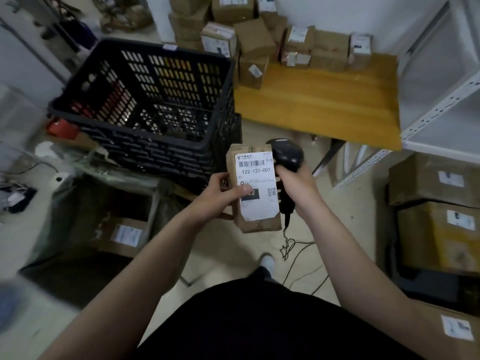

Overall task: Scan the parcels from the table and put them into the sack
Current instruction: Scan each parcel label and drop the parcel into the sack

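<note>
My left hand (223, 194) grips a small brown cardboard parcel (259, 222) at centre, thumb pressed on its white shipping label, which faces up. My right hand (298, 188) holds a black barcode scanner (287, 153) right beside the parcel's right edge, its head level with the barcode at the label's top. The scanner's cable hangs down to the floor. A dark green sack (78, 203) stands open at lower left with a labelled box (124, 236) inside. More parcels (330, 50) are piled at the far end of the wooden table (324, 105).
A black plastic crate (145, 100) stands left of the table, just beyond the sack. Large cardboard boxes (436, 216) are stacked on the floor at right under white metal shelving (441, 107). Cable loops (298, 255) lie on the floor near my foot.
</note>
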